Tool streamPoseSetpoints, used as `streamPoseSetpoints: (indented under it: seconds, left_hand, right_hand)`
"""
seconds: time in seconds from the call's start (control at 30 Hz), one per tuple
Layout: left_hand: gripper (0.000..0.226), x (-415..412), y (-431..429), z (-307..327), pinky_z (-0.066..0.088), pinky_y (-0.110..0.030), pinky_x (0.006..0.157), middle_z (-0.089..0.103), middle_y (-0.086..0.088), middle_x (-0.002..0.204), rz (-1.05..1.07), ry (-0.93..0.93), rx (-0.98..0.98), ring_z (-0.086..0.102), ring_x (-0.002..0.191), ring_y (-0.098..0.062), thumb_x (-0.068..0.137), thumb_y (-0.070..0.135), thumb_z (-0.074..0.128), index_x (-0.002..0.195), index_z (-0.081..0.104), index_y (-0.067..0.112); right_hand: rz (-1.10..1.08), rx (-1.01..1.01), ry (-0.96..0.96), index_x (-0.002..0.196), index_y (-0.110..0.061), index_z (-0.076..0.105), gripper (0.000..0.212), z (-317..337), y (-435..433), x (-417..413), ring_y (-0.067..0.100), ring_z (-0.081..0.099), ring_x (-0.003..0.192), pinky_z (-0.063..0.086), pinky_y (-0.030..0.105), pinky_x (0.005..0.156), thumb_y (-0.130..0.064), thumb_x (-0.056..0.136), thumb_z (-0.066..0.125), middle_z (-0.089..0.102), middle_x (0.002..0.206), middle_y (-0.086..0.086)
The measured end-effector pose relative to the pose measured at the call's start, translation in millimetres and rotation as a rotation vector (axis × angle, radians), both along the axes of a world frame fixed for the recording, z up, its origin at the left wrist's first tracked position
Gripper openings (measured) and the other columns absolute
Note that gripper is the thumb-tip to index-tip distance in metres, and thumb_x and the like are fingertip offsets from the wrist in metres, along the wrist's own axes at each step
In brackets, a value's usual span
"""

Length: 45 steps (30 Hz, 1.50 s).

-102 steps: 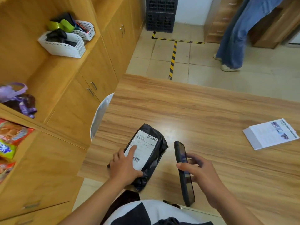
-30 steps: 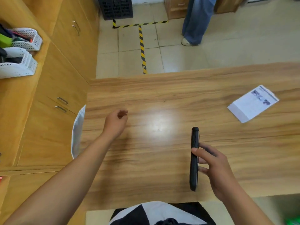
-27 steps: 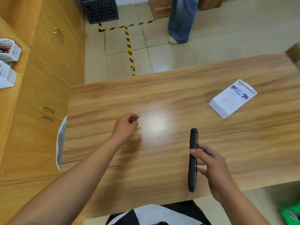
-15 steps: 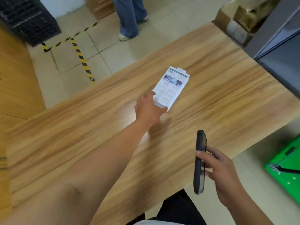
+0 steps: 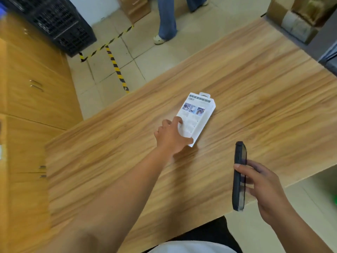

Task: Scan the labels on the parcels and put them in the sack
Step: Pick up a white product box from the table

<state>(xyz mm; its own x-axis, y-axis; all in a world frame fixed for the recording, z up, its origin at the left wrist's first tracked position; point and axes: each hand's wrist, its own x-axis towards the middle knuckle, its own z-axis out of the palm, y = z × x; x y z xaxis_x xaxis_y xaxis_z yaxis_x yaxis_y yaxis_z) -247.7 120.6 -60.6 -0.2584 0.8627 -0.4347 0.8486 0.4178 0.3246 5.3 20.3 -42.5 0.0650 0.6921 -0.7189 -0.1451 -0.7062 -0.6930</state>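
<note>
I see the left hand [image 5: 171,136] reaching far over the worktop [image 5: 255,84] to a white parcel [image 5: 197,114]. Its fingers [image 5: 176,121] are curled on the near end of the parcel and the thumb lies along the near edge, so the hand grips it. The parcel is around the middle of the worktop, printed face up, with small pictures at its far end. It seems to lie flat on the wood, but I cannot tell if the near end is a little raised.

The right hand [image 5: 262,185] is at the near right, over the worktop edge. It holds a dark scanner [image 5: 239,177] on its side, thumb on the near face and the other fingers wrapped behind. The scanner is well apart from the parcel.

On the far floor a person in blue jeans [image 5: 166,19] stands near striped tape [image 5: 116,68]. A black crate [image 5: 58,24] is at the far left, above wooden cabinets [image 5: 36,92]. Cardboard boxes [image 5: 295,21] are at the far right.
</note>
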Motion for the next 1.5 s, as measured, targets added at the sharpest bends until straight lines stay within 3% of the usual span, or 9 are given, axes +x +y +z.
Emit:
streamPoseSetpoints:
  seconds: [0.2, 0.33, 0.47, 0.53, 0.73, 0.93, 1.1, 1.37, 1.5]
  left_hand:
    - [0.065, -53, -92, 18, 0.041, -0.040, 0.098, 0.043, 0.010, 0.125, 0.185, -0.223, -0.123, 0.048, 0.108, -0.016, 0.054, 0.056, 0.078, 0.108, 0.043, 0.053]
    - [0.059, -83, -153, 23, 0.055, -0.030, 0.083, 0.061, 0.006, 0.121, 0.530, -0.599, -0.082, 0.064, 0.104, -0.014, 0.056, 0.043, 0.083, 0.110, 0.058, 0.041]
    - [0.027, -98, -194, 19, 0.048, -0.013, 0.062, 0.072, -0.006, 0.110, 0.852, -0.693, 0.065, 0.068, 0.076, -0.004, 0.085, 0.014, 0.072, 0.109, 0.066, 0.025]
    - [0.024, -101, -206, 19, 0.049, -0.014, 0.065, 0.072, -0.011, 0.112, 0.933, -0.734, 0.111, 0.067, 0.083, -0.011, 0.088, 0.010, 0.070, 0.111, 0.068, 0.015]
    - [0.044, -94, -210, 20, 0.054, -0.028, 0.088, 0.065, -0.009, 0.120, 0.987, -0.724, 0.165, 0.065, 0.103, -0.019, 0.085, 0.017, 0.076, 0.126, 0.060, 0.021]
    - [0.081, -71, -191, 19, 0.045, -0.030, 0.088, 0.041, 0.004, 0.120, 0.723, -0.357, 0.257, 0.045, 0.110, -0.015, 0.064, 0.043, 0.087, 0.128, 0.039, 0.034]
    - [0.066, -72, -189, 15, 0.042, -0.033, 0.083, 0.039, 0.004, 0.115, 0.600, -0.101, 0.225, 0.043, 0.110, -0.021, 0.068, 0.029, 0.080, 0.122, 0.043, 0.027]
    - [0.043, -138, -219, 29, 0.057, -0.033, 0.069, 0.057, -0.006, 0.120, 0.741, -0.530, 0.109, 0.064, 0.100, -0.026, 0.077, 0.004, 0.069, 0.107, 0.063, 0.034]
    - [0.043, -155, -218, 22, 0.048, -0.029, 0.081, 0.059, -0.008, 0.130, 0.699, -0.406, 0.071, 0.057, 0.111, -0.025, 0.082, -0.001, 0.061, 0.114, 0.063, 0.027]
  right_hand:
    - [0.173, 0.061, 0.029, 0.103, -0.019, 0.076, 0.025, 1, 29, -38, 0.020, 0.066, 0.078, 0.052, 0.038, 0.065, -0.025, 0.079, 0.081, 0.072, 0.080, 0.002]
    - [0.317, 0.092, 0.039, 0.104, -0.024, 0.076, 0.028, 0, 42, -68, 0.016, 0.069, 0.077, 0.049, 0.034, 0.062, -0.029, 0.077, 0.082, 0.074, 0.081, -0.003]
    - [0.405, 0.102, 0.058, 0.103, -0.021, 0.074, 0.028, 0, 43, -100, 0.018, 0.067, 0.076, 0.048, 0.034, 0.058, -0.025, 0.077, 0.083, 0.073, 0.082, 0.000]
    - [0.450, 0.098, 0.076, 0.103, -0.021, 0.073, 0.029, 2, 39, -113, 0.019, 0.067, 0.077, 0.048, 0.034, 0.059, -0.023, 0.077, 0.083, 0.073, 0.086, 0.002]
    - [0.564, 0.101, 0.082, 0.111, -0.018, 0.072, 0.035, 0, 26, -128, 0.025, 0.067, 0.081, 0.052, 0.039, 0.068, -0.022, 0.077, 0.082, 0.072, 0.091, 0.008]
    - [0.563, 0.095, 0.064, 0.108, -0.015, 0.074, 0.034, -4, 18, -120, 0.027, 0.068, 0.081, 0.053, 0.039, 0.067, -0.020, 0.076, 0.082, 0.073, 0.094, 0.012]
    - [0.586, 0.151, 0.024, 0.101, -0.022, 0.074, 0.026, -1, 13, -113, 0.025, 0.070, 0.083, 0.055, 0.047, 0.076, -0.020, 0.076, 0.083, 0.074, 0.091, 0.009]
    - [0.566, 0.185, 0.048, 0.106, -0.024, 0.075, 0.034, 6, 4, -97, 0.025, 0.072, 0.082, 0.058, 0.051, 0.079, -0.022, 0.074, 0.084, 0.070, 0.089, 0.009]
    - [0.513, 0.159, 0.049, 0.105, -0.025, 0.074, 0.033, 2, -7, -86, 0.021, 0.074, 0.078, 0.058, 0.040, 0.064, -0.022, 0.074, 0.084, 0.074, 0.084, 0.003]
